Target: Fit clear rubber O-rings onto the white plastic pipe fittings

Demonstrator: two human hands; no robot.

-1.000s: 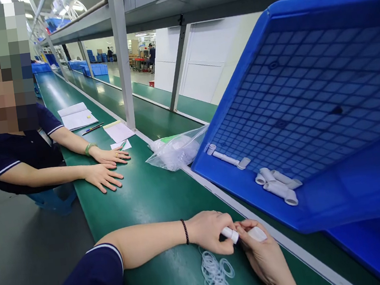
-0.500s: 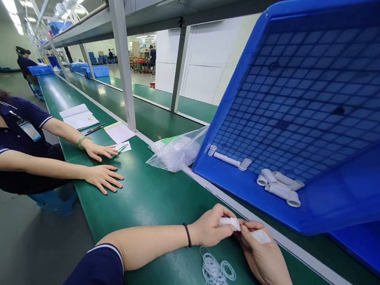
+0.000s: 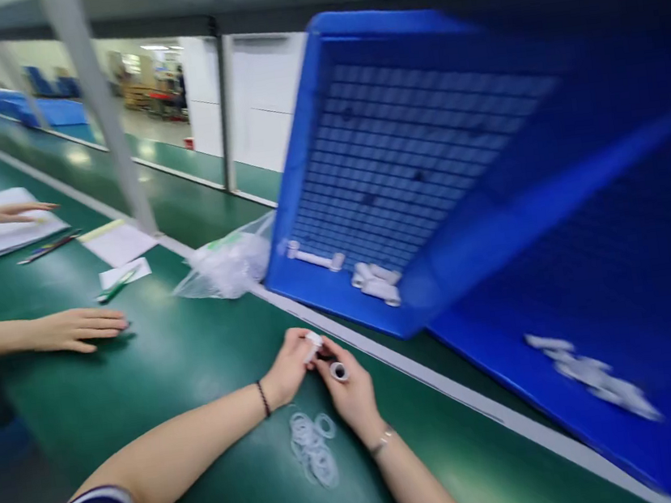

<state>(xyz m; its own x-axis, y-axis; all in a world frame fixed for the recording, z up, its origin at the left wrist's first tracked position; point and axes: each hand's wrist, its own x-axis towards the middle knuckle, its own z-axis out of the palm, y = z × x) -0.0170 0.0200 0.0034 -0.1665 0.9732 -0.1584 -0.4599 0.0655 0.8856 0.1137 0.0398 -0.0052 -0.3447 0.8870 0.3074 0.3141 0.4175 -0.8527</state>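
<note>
My left hand (image 3: 289, 365) pinches a small white plastic tube (image 3: 312, 342) over the green bench (image 3: 190, 359). My right hand (image 3: 348, 393) holds another white tube piece (image 3: 339, 371), its open end up, right beside the first. The two hands touch at the fingertips. A loose pile of clear rubber rings (image 3: 313, 446) lies on the bench just below both hands. The frame is motion-blurred.
A tilted blue crate (image 3: 414, 95) holds several white tubes (image 3: 376, 279); a second blue crate (image 3: 654, 310) to the right holds more white parts (image 3: 596, 379). A clear plastic bag (image 3: 224, 263) lies near the crate. A co-worker's hand (image 3: 76, 327), papers (image 3: 118, 244) and pens sit at left.
The view has swung right and pulled back, showing a second crate. My hands still hold the two white pieces together. The co-worker's far hand has moved onto the papers.
</note>
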